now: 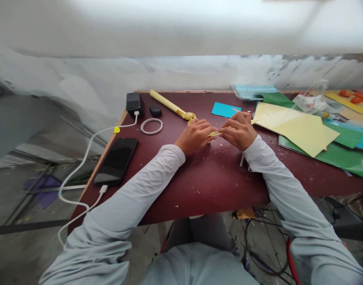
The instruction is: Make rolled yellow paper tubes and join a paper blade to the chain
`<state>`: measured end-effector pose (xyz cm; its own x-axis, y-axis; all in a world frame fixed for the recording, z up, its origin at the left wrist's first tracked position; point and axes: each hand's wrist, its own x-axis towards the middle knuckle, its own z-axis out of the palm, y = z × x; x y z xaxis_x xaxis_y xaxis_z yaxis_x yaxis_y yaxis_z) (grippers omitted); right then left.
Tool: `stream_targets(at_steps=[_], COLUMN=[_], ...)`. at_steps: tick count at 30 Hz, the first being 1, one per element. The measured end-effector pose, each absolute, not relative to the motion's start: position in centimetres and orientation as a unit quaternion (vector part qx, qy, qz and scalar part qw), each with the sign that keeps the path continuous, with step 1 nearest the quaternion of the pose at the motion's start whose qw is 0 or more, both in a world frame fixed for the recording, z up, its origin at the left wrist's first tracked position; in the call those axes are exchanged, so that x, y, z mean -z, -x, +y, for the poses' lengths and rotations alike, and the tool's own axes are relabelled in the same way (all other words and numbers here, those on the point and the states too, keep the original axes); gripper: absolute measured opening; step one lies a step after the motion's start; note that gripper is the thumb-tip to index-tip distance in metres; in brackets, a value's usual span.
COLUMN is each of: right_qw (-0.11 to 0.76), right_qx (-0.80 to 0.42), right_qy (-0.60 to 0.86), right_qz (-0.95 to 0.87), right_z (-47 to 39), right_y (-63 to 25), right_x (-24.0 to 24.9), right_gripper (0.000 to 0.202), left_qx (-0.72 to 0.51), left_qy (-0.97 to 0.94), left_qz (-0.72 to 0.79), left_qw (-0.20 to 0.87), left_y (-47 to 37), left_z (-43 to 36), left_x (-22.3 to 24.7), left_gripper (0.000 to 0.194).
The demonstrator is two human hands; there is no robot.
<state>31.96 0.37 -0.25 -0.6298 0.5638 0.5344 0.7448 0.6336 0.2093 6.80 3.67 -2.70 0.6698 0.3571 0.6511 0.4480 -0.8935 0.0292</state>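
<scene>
My left hand [196, 136] is closed in a pinch at the middle of the table. Between its fingertips and those of my right hand [239, 130] runs a thin yellow paper strip [213, 134]. My right hand is closed on the strip too, and a pale yellow tip shows past its far side. Just beyond my left hand are curled yellow paper loops [189, 116], at the end of a rolled yellow paper tube [166, 102] that lies slanting toward the back edge. A blue paper rectangle [224, 109] lies behind my right hand. My fingers partly hide the strip.
At the left are a phone [116, 161], a black charger [133, 103] with a white cable, a small black case [155, 111] and a white ring [151, 126]. Yellow sheets [297, 124], green sheets [344, 156] and orange-handled scissors [359, 96] crowd the right side.
</scene>
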Motion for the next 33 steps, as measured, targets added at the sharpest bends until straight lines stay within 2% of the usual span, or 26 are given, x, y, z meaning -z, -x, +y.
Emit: stream_targets(at_steps=[14, 33], right_qw=[0.19, 0.177], right_qx=[0.205, 0.197], right_qy=[0.381, 0.386], right_qz=[-0.881, -0.884], right_z=[0.2, -0.2], right_y=[-31.46, -31.23], right_x=[0.25, -0.26], right_gripper=[0.023, 0.025], left_qx=[0.319, 0.324], left_qy=[0.918, 0.916], left_qz=[-0.215, -0.227], left_qw=[0.1, 0.068], left_y=[-7.26, -7.17], left_z=[3.23, 3.45], left_x=[2.24, 2.47], left_gripper=[0.033, 0.033])
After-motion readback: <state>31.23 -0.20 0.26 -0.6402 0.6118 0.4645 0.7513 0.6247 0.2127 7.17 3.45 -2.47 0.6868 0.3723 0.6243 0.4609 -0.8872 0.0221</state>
